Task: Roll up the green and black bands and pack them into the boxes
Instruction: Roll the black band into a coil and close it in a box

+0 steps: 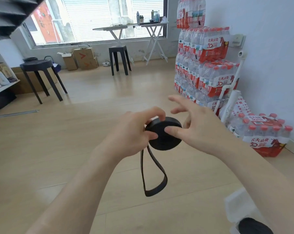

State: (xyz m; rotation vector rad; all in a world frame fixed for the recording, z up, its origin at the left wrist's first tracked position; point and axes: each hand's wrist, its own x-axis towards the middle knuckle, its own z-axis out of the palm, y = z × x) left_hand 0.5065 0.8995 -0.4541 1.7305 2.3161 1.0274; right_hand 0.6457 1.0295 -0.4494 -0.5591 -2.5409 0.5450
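Black band [164, 134] roll: your left hand [134, 132] pinches rim, right hand [193, 122] splayed, thumb pressing face; wind hanging loop [165, 179] tight.

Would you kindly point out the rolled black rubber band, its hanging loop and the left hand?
rolled black rubber band [164, 142]: head view, coil's flat face.
hanging loop [165, 180]: head view, strap's right bend.
left hand [132, 132]: head view, its back.

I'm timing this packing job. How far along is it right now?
Done: most of the black band is wound into a coil. In hand: the left hand grips the coil, and the right hand presses its thumb on the coil's face. Left: the hanging loop is not yet rolled in, and the coil is not yet boxed.
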